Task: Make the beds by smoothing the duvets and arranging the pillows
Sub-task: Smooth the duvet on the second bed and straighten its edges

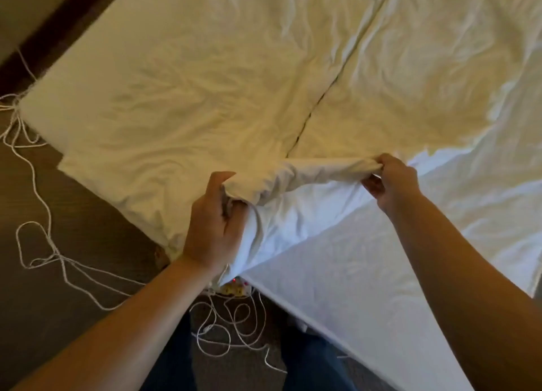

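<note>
A bunched duvet edge is gripped by the left hand and pinched by the right hand, above the near sheet.

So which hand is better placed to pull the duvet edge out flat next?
Probably the right hand: its grip pinches the duvet edge over the bare sheet. The left hand bunches the corner.

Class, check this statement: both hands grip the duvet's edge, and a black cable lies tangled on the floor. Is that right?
Not quite. The head view shows the cable is white, not black. Left hand and right hand do grip the duvet's edge.
</note>
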### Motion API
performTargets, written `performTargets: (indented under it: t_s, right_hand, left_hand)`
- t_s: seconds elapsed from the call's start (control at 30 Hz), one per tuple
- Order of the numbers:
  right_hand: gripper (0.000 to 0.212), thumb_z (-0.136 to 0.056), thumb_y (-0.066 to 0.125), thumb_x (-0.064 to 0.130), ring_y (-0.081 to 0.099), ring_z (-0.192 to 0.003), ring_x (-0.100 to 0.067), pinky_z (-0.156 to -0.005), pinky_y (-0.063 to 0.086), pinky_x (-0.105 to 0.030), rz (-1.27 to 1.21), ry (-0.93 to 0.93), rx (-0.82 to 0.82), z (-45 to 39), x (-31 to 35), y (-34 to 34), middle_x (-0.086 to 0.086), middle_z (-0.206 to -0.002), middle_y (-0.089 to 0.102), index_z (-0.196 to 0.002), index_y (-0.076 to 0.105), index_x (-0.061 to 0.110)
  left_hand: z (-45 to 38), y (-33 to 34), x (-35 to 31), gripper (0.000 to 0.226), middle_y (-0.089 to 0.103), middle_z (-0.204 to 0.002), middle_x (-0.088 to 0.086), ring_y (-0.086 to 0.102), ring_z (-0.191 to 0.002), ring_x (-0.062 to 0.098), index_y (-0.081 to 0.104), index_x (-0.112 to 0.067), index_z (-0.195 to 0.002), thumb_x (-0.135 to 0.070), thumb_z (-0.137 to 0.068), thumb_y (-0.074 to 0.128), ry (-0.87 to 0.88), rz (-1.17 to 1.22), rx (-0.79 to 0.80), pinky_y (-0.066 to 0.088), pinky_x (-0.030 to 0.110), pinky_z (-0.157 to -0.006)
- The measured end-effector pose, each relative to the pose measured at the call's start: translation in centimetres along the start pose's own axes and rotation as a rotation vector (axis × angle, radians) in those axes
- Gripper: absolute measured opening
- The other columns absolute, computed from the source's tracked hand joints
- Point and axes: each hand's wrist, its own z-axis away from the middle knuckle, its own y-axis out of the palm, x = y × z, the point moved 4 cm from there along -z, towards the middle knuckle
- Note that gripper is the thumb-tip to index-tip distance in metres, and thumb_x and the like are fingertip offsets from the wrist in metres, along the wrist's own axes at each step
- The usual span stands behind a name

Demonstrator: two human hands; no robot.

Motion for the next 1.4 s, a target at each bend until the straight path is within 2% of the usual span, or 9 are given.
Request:
performTargets:
  t_s: [0.47,0.63,0.73,0.9,1.03,1.13,1.23,1.3,1.4]
  right_hand:
    - [0.054,-0.076,0.065,0.019,0.070,-0.106,-0.027,-0.062,0.061,-0.037,0.085,-0.473,0.025,9.5,10.1,40.0,-0.009,-0.121,0.066,-0.128,0.052,0.012]
    - [0.053,-0.081,0.069,0.027,0.066,-0.112,-0.027,-0.097,0.058,-0.044,0.352,-0.648,0.026,10.2,5.0,53.5,0.001,-0.118,0.062,-0.125,0.043,0.012]
    - [0.058,-0.098,0.063,0.021,0.062,-0.117,-0.032,-0.090,0.046,-0.030,0.615,-0.663,0.055,9.2,-1.3,60.1,-0.015,-0.120,0.060,-0.143,0.032,0.002]
    - [0.083,-0.104,0.055,0.025,0.033,-0.151,-0.034,-0.120,0.022,-0.030,1.072,-0.601,0.208,5.0,-11.9,65.5,-0.027,-0.163,0.028,-0.159,0.003,-0.009]
    - [0.087,-0.100,0.060,0.025,0.026,-0.155,-0.031,-0.125,0.017,-0.031,1.146,-0.605,0.156,2.7,-14.6,65.6,-0.021,-0.168,0.021,-0.161,0.006,-0.004]
    - [0.082,-0.094,0.064,0.024,0.049,-0.137,-0.031,-0.117,0.036,-0.039,1.062,-0.611,0.180,2.9,-14.3,65.4,-0.016,-0.148,0.048,-0.158,0.018,0.001]
    - [0.077,-0.101,0.058,0.037,0.060,-0.109,-0.025,-0.101,0.046,-0.037,1.082,-0.658,0.289,5.8,-14.0,62.9,-0.005,-0.116,0.064,-0.162,0.020,0.011]
    - [0.073,-0.101,0.049,0.054,0.058,-0.120,-0.032,-0.105,0.045,-0.045,1.262,-0.887,0.253,8.3,-14.5,59.3,-0.010,-0.133,0.062,-0.163,0.023,0.025]
    - [0.070,-0.100,0.028,0.068,0.032,-0.150,-0.031,-0.123,0.022,-0.056,1.590,-1.013,0.104,9.4,-16.0,51.3,-0.003,-0.165,0.036,-0.163,0.021,0.040]
  left_hand:
    - [-13.9,-23.0,14.5,0.011,0.048,-0.060,0.007,0.041,-0.038,0.014,0.048,-0.014,-0.109,-0.024,-0.104,0.049,-0.201,0.244,-0.382,0.031,0.040,-0.037]
    - [-13.2,-27.2,22.6,0.018,0.060,-0.085,-0.015,0.056,-0.066,0.005,0.051,-0.016,-0.117,-0.021,-0.101,0.045,-0.389,0.331,-0.548,0.043,0.022,-0.057]
    - [-11.9,-27.6,30.3,0.019,0.058,-0.096,-0.010,0.061,-0.085,0.017,0.050,-0.018,-0.116,-0.026,-0.100,0.042,-0.663,0.272,-0.624,0.049,0.033,-0.071]
    - [-11.1,-26.9,40.1,0.028,0.056,-0.103,0.003,0.061,-0.109,0.035,0.045,-0.012,-0.119,-0.012,-0.097,0.062,-1.104,0.231,-0.306,0.044,0.037,-0.077]
    - [-14.4,-29.4,42.0,0.077,0.053,-0.130,0.006,0.053,-0.120,0.031,0.042,-0.020,-0.137,-0.032,-0.072,0.083,-0.782,-0.234,0.001,0.052,0.046,-0.091]
    - [-17.3,-29.9,42.7,0.056,0.057,-0.121,-0.001,0.056,-0.113,0.026,0.053,-0.031,-0.129,-0.059,-0.080,0.059,-0.651,-0.136,0.229,0.051,0.043,-0.089]
    - [-18.7,-29.5,42.6,0.037,0.058,-0.106,-0.001,0.059,-0.095,0.024,0.053,-0.024,-0.116,-0.057,-0.100,0.048,-0.506,-0.237,0.339,0.050,0.040,-0.078]
    - [-17.3,-29.2,42.4,0.034,0.057,-0.098,-0.001,0.060,-0.086,0.025,0.049,-0.021,-0.109,-0.055,-0.103,0.045,-0.404,-0.305,0.351,0.049,0.040,-0.069]
    - [-13.1,-27.5,43.2,0.068,0.055,-0.122,0.010,0.059,-0.105,0.034,0.047,-0.017,-0.126,-0.074,-0.095,0.030,-0.460,-0.354,0.567,0.051,0.045,-0.083]
